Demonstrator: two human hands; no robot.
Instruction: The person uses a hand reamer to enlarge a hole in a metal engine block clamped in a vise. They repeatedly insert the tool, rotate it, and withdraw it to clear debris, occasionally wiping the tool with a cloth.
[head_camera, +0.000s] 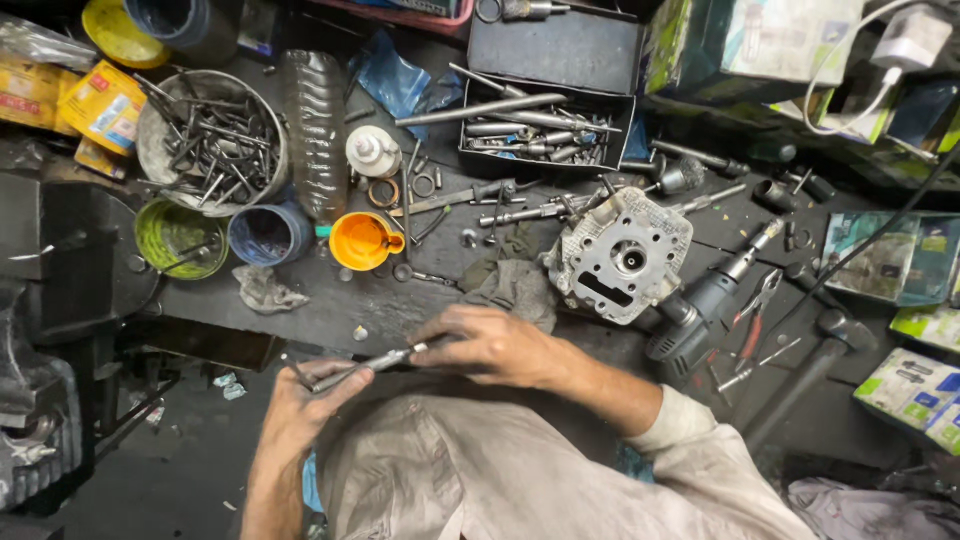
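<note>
My left hand (300, 405) and my right hand (490, 345) both grip a slim metal rod-shaped tool (365, 366), held roughly level just above my lap at the front edge of a dark, greasy workbench (320, 310). The left hand pinches its lower left end and the right hand closes over its right end. A grey aluminium engine cylinder head (620, 255) lies on the bench just beyond my right hand. A grey rag (515, 285) sits between the two.
An electric drill (700, 305) and red-handled pliers (755, 320) lie right of the cylinder head. An orange cup (362, 240), blue tub (268, 233), green tub (178, 235) and a bowl of bolts (212, 140) stand left. A black tray of tools (540, 125) sits behind.
</note>
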